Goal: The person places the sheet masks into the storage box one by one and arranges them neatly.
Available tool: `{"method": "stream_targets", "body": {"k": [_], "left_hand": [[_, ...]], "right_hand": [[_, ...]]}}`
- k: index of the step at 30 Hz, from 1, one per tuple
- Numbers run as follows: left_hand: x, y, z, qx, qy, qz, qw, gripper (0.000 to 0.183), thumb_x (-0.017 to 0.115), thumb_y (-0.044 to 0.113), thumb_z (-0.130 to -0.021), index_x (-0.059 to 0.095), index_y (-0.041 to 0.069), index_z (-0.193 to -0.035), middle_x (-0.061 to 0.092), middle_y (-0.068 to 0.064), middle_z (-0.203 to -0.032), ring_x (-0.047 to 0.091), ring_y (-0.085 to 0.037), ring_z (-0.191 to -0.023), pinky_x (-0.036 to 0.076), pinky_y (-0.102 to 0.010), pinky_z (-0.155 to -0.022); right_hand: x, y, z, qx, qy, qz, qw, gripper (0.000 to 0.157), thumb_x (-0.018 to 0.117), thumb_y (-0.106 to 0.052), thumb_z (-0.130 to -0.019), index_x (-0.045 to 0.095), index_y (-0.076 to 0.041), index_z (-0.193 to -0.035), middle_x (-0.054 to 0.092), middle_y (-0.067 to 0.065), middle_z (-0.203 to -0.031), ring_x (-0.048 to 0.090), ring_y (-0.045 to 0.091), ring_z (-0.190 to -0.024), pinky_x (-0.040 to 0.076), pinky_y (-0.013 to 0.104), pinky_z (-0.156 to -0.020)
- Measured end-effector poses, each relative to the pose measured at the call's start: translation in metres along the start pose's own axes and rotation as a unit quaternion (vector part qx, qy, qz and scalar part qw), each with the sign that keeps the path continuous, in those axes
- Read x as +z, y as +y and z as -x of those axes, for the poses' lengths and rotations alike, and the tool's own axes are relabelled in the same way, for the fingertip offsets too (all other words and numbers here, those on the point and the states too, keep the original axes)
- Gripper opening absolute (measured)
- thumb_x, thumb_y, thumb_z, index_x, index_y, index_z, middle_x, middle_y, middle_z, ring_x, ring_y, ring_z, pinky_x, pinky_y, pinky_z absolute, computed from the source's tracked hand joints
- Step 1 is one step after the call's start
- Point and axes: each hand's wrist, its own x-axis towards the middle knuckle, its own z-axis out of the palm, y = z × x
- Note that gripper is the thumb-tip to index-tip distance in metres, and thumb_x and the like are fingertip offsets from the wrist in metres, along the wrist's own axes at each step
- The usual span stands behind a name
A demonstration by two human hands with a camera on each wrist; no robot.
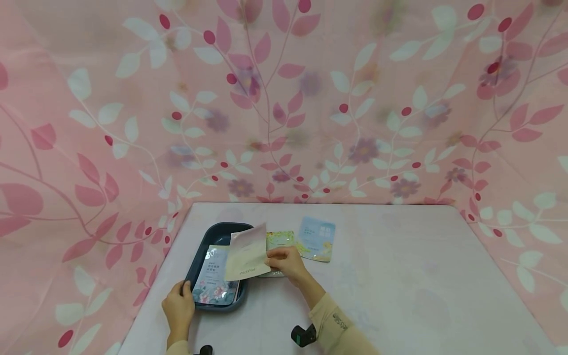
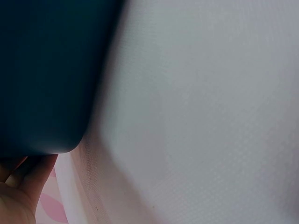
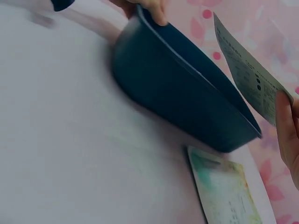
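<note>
My left hand (image 1: 179, 301) grips the near left corner of a dark blue plastic basin (image 1: 222, 233), its thumb over the rim. In the left wrist view, fingers (image 2: 42, 177) press the basin's outer wall. A flowered, blue-grey sheet mask packet (image 1: 215, 278) lies inside the basin. My right hand (image 1: 288, 266) pinches a cream sheet mask packet (image 1: 246, 256) by its right edge, holding it over the basin's right side. Small print covers the held packet's face (image 3: 247, 70) in the right wrist view.
A green-patterned packet (image 1: 279, 238) lies right of the basin, partly hidden by my right hand. Farther right lies a light blue packet (image 1: 317, 239). A white cloth (image 1: 399, 286) covers the table, with a pink floral curtain (image 1: 301, 123) behind it.
</note>
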Motion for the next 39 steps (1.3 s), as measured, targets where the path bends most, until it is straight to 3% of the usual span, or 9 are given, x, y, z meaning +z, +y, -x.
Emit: {"method": "stream_targets", "body": {"k": [6, 10, 16, 26, 31, 39], "left_hand": [[0.000, -0.002, 0.001, 0.001, 0.003, 0.000, 1.0000, 0.023, 0.053, 0.003, -0.091, 0.061, -0.018, -0.099, 0.061, -0.037, -0.095, 0.057, -0.055, -0.091, 0.042, -0.059, -0.081], [0.001, -0.003, 0.001, 0.004, 0.006, 0.000, 1.0000, 0.023, 0.053, 0.003, -0.091, 0.061, -0.018, -0.099, 0.062, -0.037, -0.094, 0.057, -0.055, -0.091, 0.042, -0.059, -0.080], [0.000, -0.004, 0.001, -0.001, 0.000, 0.001, 1.0000, 0.024, 0.053, 0.003, -0.091, 0.060, -0.018, -0.100, 0.061, -0.037, -0.097, 0.056, -0.056, -0.093, 0.042, -0.059, -0.082], [0.001, -0.003, 0.000, -0.008, -0.006, 0.002, 0.9999, 0.025, 0.052, 0.005, -0.092, 0.060, -0.017, -0.101, 0.061, -0.037, -0.099, 0.056, -0.056, -0.094, 0.041, -0.059, -0.083], [0.002, -0.003, 0.000, -0.009, -0.004, 0.004, 0.9999, 0.025, 0.053, 0.005, -0.092, 0.061, -0.017, -0.101, 0.061, -0.037, -0.099, 0.056, -0.056, -0.094, 0.041, -0.059, -0.084], [0.000, -0.002, 0.000, 0.000, 0.002, 0.006, 1.0000, 0.023, 0.054, 0.004, -0.091, 0.061, -0.016, -0.099, 0.062, -0.036, -0.098, 0.056, -0.055, -0.093, 0.041, -0.059, -0.082]], "right_hand": [[0.019, 0.005, -0.004, -0.003, 0.000, 0.015, 1.000, 0.021, 0.064, 0.010, -0.081, 0.063, 0.020, -0.099, 0.066, 0.033, -0.092, 0.069, 0.026, -0.074, 0.056, 0.035, -0.064], [0.029, -0.005, 0.001, -0.006, -0.004, 0.036, 0.999, 0.020, 0.062, 0.012, -0.081, 0.062, 0.021, -0.098, 0.065, 0.035, -0.090, 0.069, 0.035, -0.076, 0.056, 0.040, -0.065], [0.041, -0.019, 0.009, -0.006, -0.003, 0.065, 0.998, 0.020, 0.061, 0.013, -0.078, 0.062, 0.022, -0.096, 0.064, 0.037, -0.088, 0.066, 0.023, -0.068, 0.056, 0.038, -0.063], [0.049, 0.019, -0.014, 0.001, 0.028, 0.080, 0.996, 0.016, 0.065, 0.013, -0.075, 0.068, 0.015, -0.090, 0.069, 0.026, -0.082, 0.067, 0.021, -0.066, 0.056, 0.039, -0.060], [0.056, 0.020, -0.016, 0.014, 0.046, 0.085, 0.995, 0.015, 0.067, 0.012, -0.072, 0.070, 0.013, -0.087, 0.069, 0.023, -0.078, 0.068, 0.024, -0.063, 0.056, 0.042, -0.060], [0.069, 0.016, -0.019, 0.034, 0.057, 0.136, 0.988, 0.009, 0.073, 0.008, -0.070, 0.072, 0.009, -0.079, 0.069, 0.014, -0.066, 0.067, 0.028, -0.055, 0.055, 0.033, -0.053]]}}
